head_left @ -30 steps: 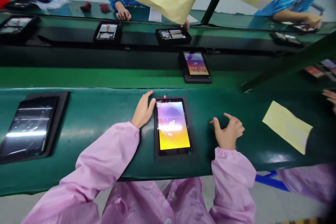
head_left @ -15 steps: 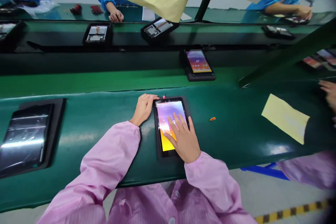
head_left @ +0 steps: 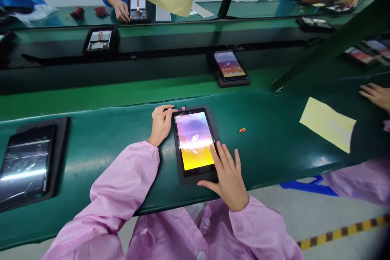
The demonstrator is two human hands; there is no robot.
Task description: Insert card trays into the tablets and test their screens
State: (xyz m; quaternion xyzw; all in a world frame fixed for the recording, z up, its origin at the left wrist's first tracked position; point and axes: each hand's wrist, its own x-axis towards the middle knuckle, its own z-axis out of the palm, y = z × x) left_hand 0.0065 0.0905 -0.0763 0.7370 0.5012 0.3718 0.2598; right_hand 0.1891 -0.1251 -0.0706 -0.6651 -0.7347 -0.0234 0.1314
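A lit tablet (head_left: 193,140) with a purple-to-yellow screen lies in a black holder on the green bench in front of me. My left hand (head_left: 160,124) rests against the tablet's upper left corner, fingers curled over its top edge. My right hand (head_left: 228,174) lies open at the tablet's lower right corner, fingers stretched out and touching the screen's edge. A tiny red-orange piece (head_left: 242,130) lies on the bench to the right of the tablet.
A dark tablet (head_left: 26,164) in a holder lies at the left. Another lit tablet (head_left: 229,65) sits on the belt behind. A yellow sheet (head_left: 327,124) lies at the right, near a neighbour's hand (head_left: 375,94). People in blue sleeves work across the line.
My right hand left the small piece on the bench, went onto the screen, then slid down to the tablet's lower right corner. The left hand's fingers curled over the top corner.
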